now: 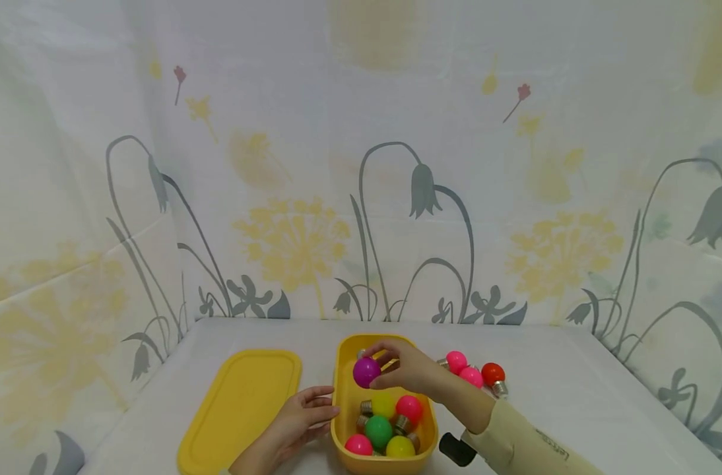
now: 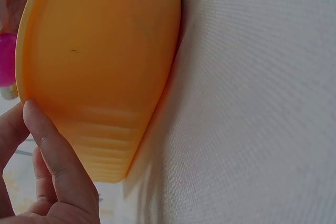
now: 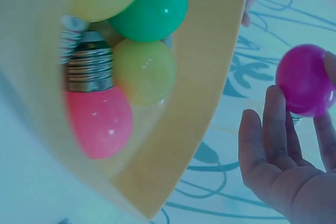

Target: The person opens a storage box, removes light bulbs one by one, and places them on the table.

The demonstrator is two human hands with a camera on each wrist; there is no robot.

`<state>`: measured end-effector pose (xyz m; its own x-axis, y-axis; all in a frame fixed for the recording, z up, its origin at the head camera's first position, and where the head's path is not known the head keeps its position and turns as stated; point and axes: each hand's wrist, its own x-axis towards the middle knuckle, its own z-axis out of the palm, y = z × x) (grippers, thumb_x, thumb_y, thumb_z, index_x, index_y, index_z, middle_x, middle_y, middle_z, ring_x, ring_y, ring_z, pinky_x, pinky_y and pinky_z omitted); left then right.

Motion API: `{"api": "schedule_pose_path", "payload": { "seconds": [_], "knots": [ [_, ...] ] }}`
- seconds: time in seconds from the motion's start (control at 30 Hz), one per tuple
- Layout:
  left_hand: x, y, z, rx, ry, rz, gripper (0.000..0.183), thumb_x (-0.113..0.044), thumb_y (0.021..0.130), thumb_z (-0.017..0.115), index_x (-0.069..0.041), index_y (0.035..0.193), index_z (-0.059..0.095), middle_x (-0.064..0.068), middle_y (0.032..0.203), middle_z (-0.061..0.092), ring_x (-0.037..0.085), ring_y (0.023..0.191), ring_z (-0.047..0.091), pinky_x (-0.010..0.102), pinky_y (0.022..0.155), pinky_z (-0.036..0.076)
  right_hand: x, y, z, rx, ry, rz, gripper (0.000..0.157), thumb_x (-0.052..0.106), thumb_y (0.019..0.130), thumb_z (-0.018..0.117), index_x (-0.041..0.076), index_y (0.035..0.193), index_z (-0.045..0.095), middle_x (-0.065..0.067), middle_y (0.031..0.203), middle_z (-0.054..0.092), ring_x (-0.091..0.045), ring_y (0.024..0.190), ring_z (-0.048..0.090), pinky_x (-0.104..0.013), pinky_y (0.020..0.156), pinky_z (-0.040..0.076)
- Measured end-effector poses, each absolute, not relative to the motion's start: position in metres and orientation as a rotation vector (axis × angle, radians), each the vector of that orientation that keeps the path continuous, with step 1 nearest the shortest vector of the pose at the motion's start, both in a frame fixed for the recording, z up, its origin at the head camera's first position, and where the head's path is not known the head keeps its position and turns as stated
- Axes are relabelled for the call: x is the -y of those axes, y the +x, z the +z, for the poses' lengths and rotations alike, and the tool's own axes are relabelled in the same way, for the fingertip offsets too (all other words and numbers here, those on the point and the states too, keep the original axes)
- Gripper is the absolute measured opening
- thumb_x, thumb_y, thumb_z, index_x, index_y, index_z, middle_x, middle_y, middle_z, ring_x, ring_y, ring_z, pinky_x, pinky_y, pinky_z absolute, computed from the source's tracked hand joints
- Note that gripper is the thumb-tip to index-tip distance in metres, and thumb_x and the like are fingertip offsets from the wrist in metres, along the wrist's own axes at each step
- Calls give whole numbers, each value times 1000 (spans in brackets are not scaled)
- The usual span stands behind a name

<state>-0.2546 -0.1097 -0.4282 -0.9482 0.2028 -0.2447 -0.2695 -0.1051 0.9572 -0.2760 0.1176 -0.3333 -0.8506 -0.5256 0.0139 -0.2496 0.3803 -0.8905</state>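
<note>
My right hand [image 1: 405, 366] holds a purple light bulb [image 1: 367, 373] between thumb and fingers, over the far half of a yellow plastic container [image 1: 335, 429]. The bulb's round part faces down toward me, its base pointing away. At the container's left rim, my left hand [image 1: 304, 415] rests with fairly straight fingers, fingertips right at the edge. Inside the near half lie several bulbs with metal screw bases: a green bulb [image 1: 379, 432], a yellow bulb [image 1: 400, 447] and a pink bulb [image 1: 409, 409] among them. The right wrist view shows the purple bulb held at the fingertips.
A flat yellow lid [image 1: 242, 402] lies left of the container. To the right, partly behind my right forearm, are pink bulbs [image 1: 471, 377] and a red bulb [image 1: 493, 375] on the white table [image 1: 575, 389]. A flower-patterned curtain [image 1: 385, 251] hangs behind.
</note>
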Motion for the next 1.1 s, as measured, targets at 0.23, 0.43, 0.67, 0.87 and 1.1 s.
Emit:
{"api": "schedule_pose_path", "payload": {
  "seconds": [0.23, 0.43, 0.67, 0.87, 1.1],
  "knots": [
    [110, -254, -428, -1845, -42, 2144, 50, -7, 83, 70, 4, 127, 47, 7, 96, 56, 14, 76, 59, 27, 70, 54, -135, -265, -333, -2422, -615, -1469, 40, 7, 78, 74, 7, 115, 59, -9, 101, 59, -20, 87, 60, -40, 75, 54],
    [109, -252, -425, -1851, -12, 2148, 50, -7, 84, 69, 5, 126, 47, 6, 95, 56, 13, 76, 59, 26, 69, 54, -150, -261, -334, -2464, -584, -1483, 42, 9, 78, 74, 6, 116, 58, -9, 104, 59, -20, 87, 60, -37, 74, 54],
    [110, -250, -425, -1844, -21, 2149, 48, -6, 84, 69, 5, 126, 48, 6, 96, 56, 13, 77, 59, 26, 70, 54, -167, -258, -337, -2546, -502, -1485, 43, 12, 78, 75, 8, 117, 57, -9, 104, 58, -20, 89, 59, -39, 76, 54],
    [110, -252, -427, -1839, -34, 2148, 49, -6, 84, 69, 5, 126, 47, 6, 95, 56, 13, 76, 59, 27, 70, 54, -181, -260, -340, -2583, -470, -1527, 45, 12, 78, 74, 7, 119, 57, -11, 104, 58, -22, 89, 60, -40, 76, 54],
    [110, -253, -429, -1828, -43, 2152, 50, -6, 84, 69, 5, 127, 47, 7, 96, 57, 13, 74, 59, 26, 69, 54, -195, -268, -354, -2624, -363, -1560, 46, 11, 78, 74, 7, 120, 56, -12, 104, 57, -24, 92, 60, -41, 77, 53]
  ]
}}
